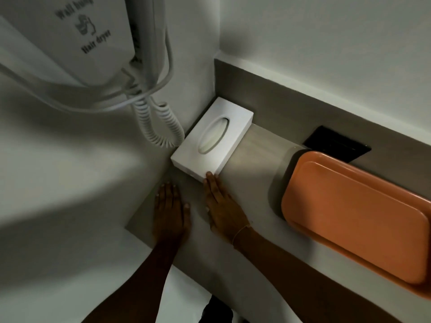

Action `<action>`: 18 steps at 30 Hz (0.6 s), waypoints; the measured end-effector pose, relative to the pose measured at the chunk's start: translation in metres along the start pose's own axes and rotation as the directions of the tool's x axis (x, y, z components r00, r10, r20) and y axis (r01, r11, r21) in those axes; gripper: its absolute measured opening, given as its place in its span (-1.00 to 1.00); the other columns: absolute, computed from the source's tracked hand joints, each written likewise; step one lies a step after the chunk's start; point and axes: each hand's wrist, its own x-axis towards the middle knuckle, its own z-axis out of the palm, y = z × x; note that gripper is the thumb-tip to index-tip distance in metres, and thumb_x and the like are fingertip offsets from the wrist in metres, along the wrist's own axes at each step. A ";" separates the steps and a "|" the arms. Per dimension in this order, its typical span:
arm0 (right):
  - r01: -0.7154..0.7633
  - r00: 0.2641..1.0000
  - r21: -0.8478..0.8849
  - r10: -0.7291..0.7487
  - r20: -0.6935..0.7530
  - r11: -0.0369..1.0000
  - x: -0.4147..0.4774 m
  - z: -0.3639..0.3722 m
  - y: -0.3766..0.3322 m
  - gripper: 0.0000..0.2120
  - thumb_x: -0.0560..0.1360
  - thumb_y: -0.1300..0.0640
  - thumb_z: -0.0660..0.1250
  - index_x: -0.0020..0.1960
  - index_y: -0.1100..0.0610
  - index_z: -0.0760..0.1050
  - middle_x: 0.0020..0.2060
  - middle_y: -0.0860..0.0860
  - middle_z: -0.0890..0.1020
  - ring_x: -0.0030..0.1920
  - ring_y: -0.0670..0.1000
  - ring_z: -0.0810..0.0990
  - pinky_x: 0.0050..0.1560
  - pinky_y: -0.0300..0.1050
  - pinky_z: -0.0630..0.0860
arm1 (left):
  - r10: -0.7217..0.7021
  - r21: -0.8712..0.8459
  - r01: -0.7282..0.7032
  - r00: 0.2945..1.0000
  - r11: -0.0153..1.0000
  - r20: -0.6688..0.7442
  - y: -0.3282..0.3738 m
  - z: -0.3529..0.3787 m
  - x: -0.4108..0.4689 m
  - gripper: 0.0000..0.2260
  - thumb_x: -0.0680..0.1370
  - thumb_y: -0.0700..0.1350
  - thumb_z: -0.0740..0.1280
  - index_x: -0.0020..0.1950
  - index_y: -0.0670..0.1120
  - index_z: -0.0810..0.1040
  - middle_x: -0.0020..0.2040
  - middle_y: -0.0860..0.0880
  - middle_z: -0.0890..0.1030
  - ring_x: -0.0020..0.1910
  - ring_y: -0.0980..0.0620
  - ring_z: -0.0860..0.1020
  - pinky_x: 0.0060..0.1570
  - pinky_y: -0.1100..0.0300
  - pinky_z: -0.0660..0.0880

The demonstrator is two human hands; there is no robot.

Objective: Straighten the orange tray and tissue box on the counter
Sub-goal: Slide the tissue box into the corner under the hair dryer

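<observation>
White tissue box (pixel 211 138) touches the flat, spread right hand's (pixel 225 212) fingertips; left hand (pixel 169 212), also spread, rests beside; a hard push could skew it.

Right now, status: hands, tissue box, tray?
Both hands open, flat; left hand apart, right hand fingertips touching tissue box near corner. Orange tray untouched. Nothing between.

Counter (pixel 256 155) under tissue box (pixel 212 138), tray (pixel 354 215)

"Wall hung" and "Hair dryer" are printed in grey, around a small pictogram, on the white hair dryer (pixel 77 40) housing.
</observation>
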 end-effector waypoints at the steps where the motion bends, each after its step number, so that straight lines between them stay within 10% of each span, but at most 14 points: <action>1: 0.005 1.000 0.006 -0.005 0.002 1.000 0.003 0.001 0.000 -0.29 0.52 0.20 0.22 0.54 0.26 -0.09 0.54 0.13 -0.12 0.54 0.15 -0.15 0.49 0.03 0.03 | -0.002 0.005 0.002 1.000 1.000 0.002 0.000 0.000 0.000 -0.42 0.57 0.06 0.00 0.53 -0.19 0.06 0.56 -0.22 0.12 0.56 -0.15 0.06 0.54 -0.05 0.03; 18: 0.073 0.995 0.012 -0.073 0.062 0.997 0.010 -0.011 0.017 -0.20 0.49 0.24 0.27 0.56 0.16 -0.14 0.56 0.07 -0.12 0.54 0.13 -0.19 0.51 0.06 -0.02 | 0.001 0.030 -0.002 1.000 1.000 0.022 -0.001 0.004 -0.001 -0.40 0.57 0.10 -0.03 0.53 -0.16 0.00 0.57 -0.20 0.06 0.57 -0.13 -0.01 0.54 -0.04 -0.03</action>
